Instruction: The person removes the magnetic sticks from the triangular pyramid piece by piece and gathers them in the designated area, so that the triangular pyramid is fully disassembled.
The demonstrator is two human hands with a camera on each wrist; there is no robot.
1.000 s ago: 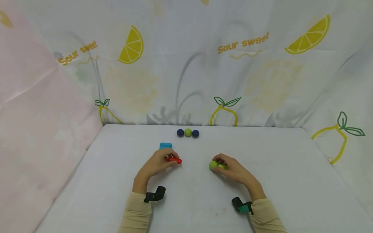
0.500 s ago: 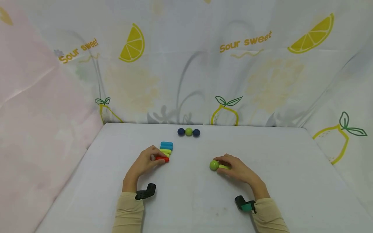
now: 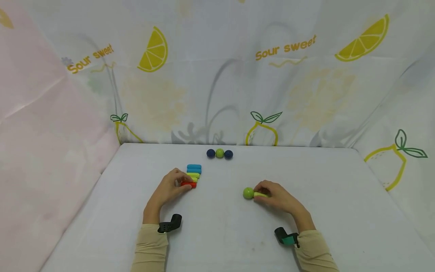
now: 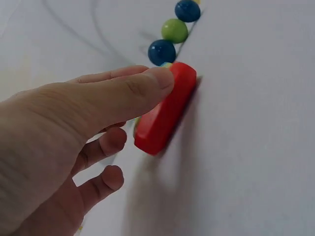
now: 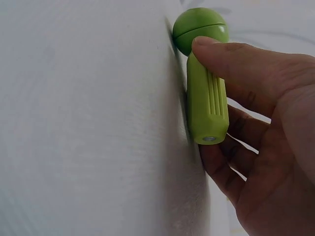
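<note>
My left hand point(image 3: 170, 186) pinches a red magnetic rod point(image 4: 166, 114) between thumb and fingers. It lies at the near end of a row of rods, beside two yellow-green rods point(image 3: 193, 175) partly hidden by the fingers. Two blue rods point(image 3: 194, 169) lie beyond them. On the right, my right hand point(image 3: 276, 195) pinches a yellow-green magnetic rod point(image 5: 206, 105) with a metal spot at its near end. A green ball point(image 5: 199, 28) touches the rod's far end, by my thumb tip.
Toward the back of the white table point(image 3: 217, 234), a green ball point(image 3: 219, 153) stands between two dark blue balls point(image 3: 210, 153), all in a line. Behind the table's back edge hangs a printed cloth point(image 3: 210, 83).
My left hand has carried the red rod leftward to the near end of the row, uncovering the yellow-green rods. My right fingers have drawn back from the green ball along the rod.
</note>
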